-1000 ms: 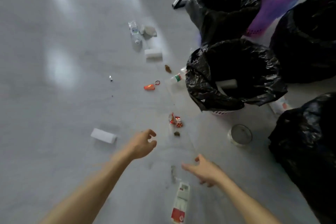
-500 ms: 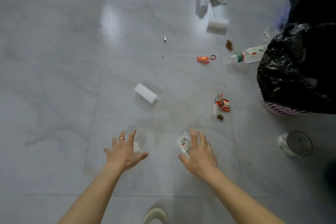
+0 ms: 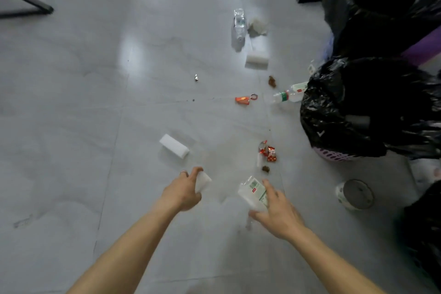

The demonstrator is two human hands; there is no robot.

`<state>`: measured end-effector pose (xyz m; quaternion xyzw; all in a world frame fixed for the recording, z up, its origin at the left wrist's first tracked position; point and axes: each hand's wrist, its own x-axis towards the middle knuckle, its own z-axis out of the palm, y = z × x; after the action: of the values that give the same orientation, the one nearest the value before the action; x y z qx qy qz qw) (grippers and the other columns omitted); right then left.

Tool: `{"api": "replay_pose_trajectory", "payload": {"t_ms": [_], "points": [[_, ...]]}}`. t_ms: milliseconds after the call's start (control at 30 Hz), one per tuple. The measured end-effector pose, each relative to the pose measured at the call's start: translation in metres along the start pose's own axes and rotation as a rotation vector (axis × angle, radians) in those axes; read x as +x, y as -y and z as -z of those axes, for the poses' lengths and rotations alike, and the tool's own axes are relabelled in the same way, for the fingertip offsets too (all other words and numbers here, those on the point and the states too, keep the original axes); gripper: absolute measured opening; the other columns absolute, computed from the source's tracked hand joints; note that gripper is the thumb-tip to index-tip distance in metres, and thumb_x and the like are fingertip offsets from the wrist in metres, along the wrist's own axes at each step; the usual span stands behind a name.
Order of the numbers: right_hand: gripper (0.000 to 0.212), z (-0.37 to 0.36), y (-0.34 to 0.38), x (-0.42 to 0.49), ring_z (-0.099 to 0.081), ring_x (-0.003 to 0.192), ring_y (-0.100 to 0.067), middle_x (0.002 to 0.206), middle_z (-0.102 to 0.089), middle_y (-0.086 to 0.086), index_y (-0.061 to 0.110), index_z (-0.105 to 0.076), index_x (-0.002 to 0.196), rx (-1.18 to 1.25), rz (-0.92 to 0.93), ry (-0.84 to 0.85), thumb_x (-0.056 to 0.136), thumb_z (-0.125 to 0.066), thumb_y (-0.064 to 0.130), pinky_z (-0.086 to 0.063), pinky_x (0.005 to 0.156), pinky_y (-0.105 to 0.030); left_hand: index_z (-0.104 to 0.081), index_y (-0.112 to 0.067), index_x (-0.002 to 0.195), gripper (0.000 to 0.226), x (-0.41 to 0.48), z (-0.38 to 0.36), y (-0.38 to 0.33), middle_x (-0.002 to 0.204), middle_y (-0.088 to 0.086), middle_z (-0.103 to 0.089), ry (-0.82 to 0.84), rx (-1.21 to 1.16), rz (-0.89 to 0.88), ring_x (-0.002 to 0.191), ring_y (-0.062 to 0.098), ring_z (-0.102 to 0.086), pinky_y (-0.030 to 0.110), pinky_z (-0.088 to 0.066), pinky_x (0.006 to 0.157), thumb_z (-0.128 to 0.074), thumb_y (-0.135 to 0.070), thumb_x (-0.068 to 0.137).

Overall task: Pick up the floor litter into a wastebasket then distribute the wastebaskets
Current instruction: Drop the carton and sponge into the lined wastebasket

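View from above of a grey tiled floor (image 3: 71,126) strewn with litter. At the far left a black frame leg (image 3: 26,0) is cut off by the edge. Both bare forearms reach in from the bottom, hands apart.

The left hand (image 3: 182,192) curls its fingers round a small white block (image 3: 204,181), which it partly hides. Just beyond lies a larger white foam block (image 3: 174,145), and further off a tiny silver scrap (image 3: 196,77), too small to make out.

In the middle are an orange wrapper (image 3: 242,100), a clear bottle (image 3: 239,24) lying beside crumpled tissue (image 3: 257,26), a white roll (image 3: 257,59), a brown scrap (image 3: 272,81) and red wrappers (image 3: 268,151).

The right hand (image 3: 279,217) grips a clear packet (image 3: 253,191) with a green and red label, blurred, its lower end covered by the fingers.

To the right, a green-banded bottle (image 3: 287,95) lies with one end hidden behind a wastebasket (image 3: 331,155), purple and lined with a black bag (image 3: 358,107) draping most of it. A round tin-like object (image 3: 355,194) lies near it, hard to identify. A second black-bagged basket (image 3: 381,7) stands behind, and another black bag (image 3: 422,234) is cut off at the right edge.
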<state>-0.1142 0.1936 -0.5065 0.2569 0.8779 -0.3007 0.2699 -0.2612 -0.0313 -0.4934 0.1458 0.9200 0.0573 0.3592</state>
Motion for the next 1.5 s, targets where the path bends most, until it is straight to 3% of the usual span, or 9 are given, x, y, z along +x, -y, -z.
{"api": "replay_pose_trajectory", "payload": {"t_ms": [233, 467, 567, 700, 833, 1067, 1167, 1267, 1500], "points": [[0.063, 0.145, -0.010, -0.056, -0.059, 0.089, -0.020, 0.111, -0.057, 0.006, 0.035, -0.022, 0.117, 0.463, 0.082, -0.370, 0.074, -0.069, 0.036, -0.050, 0.072, -0.036, -0.027, -0.020, 0.145, 0.070, -0.003, 0.098, -0.157, 0.137, 0.014, -0.048, -0.196, -0.081, -0.249, 0.119, 0.036, -0.054, 0.041, -0.045, 0.096, -0.061, -0.035, 0.086], [0.053, 0.269, -0.048, -0.114, -0.062, 0.086, -0.023, 0.099, -0.055, -0.002, 0.025, -0.030, 0.106, 0.896, 0.130, -0.741, 0.071, -0.070, 0.023, -0.055, 0.070, -0.043, -0.035, -0.017, 0.138, 0.066, -0.051, 0.177, -0.302, 0.125, 0.011, -0.057, -0.351, -0.146, -0.486, 0.104, 0.031, -0.059, 0.047, -0.052, 0.089, -0.063, -0.036, 0.082], [0.044, 0.299, -0.067, -0.125, -0.062, 0.085, -0.017, 0.094, -0.057, 0.001, 0.022, -0.035, 0.104, 1.038, 0.105, -0.721, 0.083, -0.073, 0.021, -0.056, 0.083, -0.048, -0.039, -0.015, 0.135, 0.064, -0.061, 0.186, -0.340, 0.123, 0.011, -0.060, -0.367, -0.107, -0.516, 0.104, 0.031, -0.060, 0.044, -0.052, 0.089, -0.061, -0.040, 0.081], [0.093, 0.320, -0.097, -0.101, -0.066, 0.107, -0.017, 0.117, -0.068, 0.008, 0.034, -0.048, 0.130, 1.193, 0.026, -0.717, 0.053, -0.075, 0.080, -0.052, 0.099, -0.050, -0.037, -0.014, 0.139, 0.066, -0.049, 0.179, -0.376, 0.126, 0.013, -0.061, -0.383, 0.031, -0.493, 0.109, 0.034, -0.060, 0.040, -0.050, 0.088, -0.054, -0.049, 0.086], [0.073, 0.323, -0.112, -0.073, -0.064, 0.107, -0.021, 0.122, -0.063, 0.001, 0.025, -0.046, 0.142, 1.250, -0.102, -0.564, 0.082, -0.066, 0.062, -0.052, 0.097, -0.043, -0.028, -0.009, 0.146, 0.069, -0.020, 0.153, -0.386, 0.129, 0.016, -0.059, -0.303, 0.051, -0.451, 0.113, 0.035, -0.058, 0.040, -0.045, 0.084, -0.041, -0.053, 0.095], [0.084, 0.311, -0.119, -0.021, -0.059, 0.115, -0.025, 0.137, -0.056, -0.008, 0.013, -0.034, 0.151, 1.404, -0.212, -0.519, 0.081, -0.074, 0.034, -0.049, 0.094, -0.039, -0.013, -0.015, 0.156, 0.089, 0.018, 0.131, -0.374, 0.147, 0.012, -0.046, -0.056, -0.209, -0.498, 0.133, 0.030, -0.046, 0.036, -0.039, 0.105, -0.054, -0.056, 0.089], [0.078, 0.297, -0.114, -0.020, -0.046, 0.135, -0.027, 0.152, -0.044, -0.006, 0.018, -0.032, 0.154, 1.206, -0.239, -0.515, 0.087, -0.069, 0.037, -0.042, 0.108, -0.042, -0.036, -0.016, 0.149, 0.069, 0.029, 0.124, -0.359, 0.142, 0.010, -0.047, -0.064, -0.039, -0.513, 0.127, 0.027, -0.050, 0.032, -0.041, 0.103, -0.054, -0.050, 0.091], [0.059, 0.274, -0.105, -0.034, -0.053, 0.127, -0.023, 0.145, -0.051, 0.000, 0.024, -0.041, 0.148, 0.797, -0.227, -0.525, 0.094, -0.061, 0.039, -0.046, 0.101, -0.036, -0.051, -0.019, 0.139, 0.050, 0.035, 0.120, -0.344, 0.142, 0.003, -0.042, -0.072, 0.037, -0.556, 0.123, 0.022, -0.051, 0.029, -0.041, 0.103, -0.052, -0.042, 0.094], [0.033, 0.190, -0.107, -0.046, -0.050, 0.121, -0.013, 0.119, -0.062, 0.004, 0.018, -0.067, 0.118, 0.011, 0.166, -0.901, 0.086, -0.066, 0.023, -0.042, 0.104, -0.025, -0.061, -0.029, 0.123, 0.031, 0.042, 0.110, -0.275, 0.123, -0.001, -0.053, -0.120, -0.075, -0.529, 0.117, 0.018, -0.054, 0.031, -0.043, 0.100, -0.056, -0.034, 0.093]]}}
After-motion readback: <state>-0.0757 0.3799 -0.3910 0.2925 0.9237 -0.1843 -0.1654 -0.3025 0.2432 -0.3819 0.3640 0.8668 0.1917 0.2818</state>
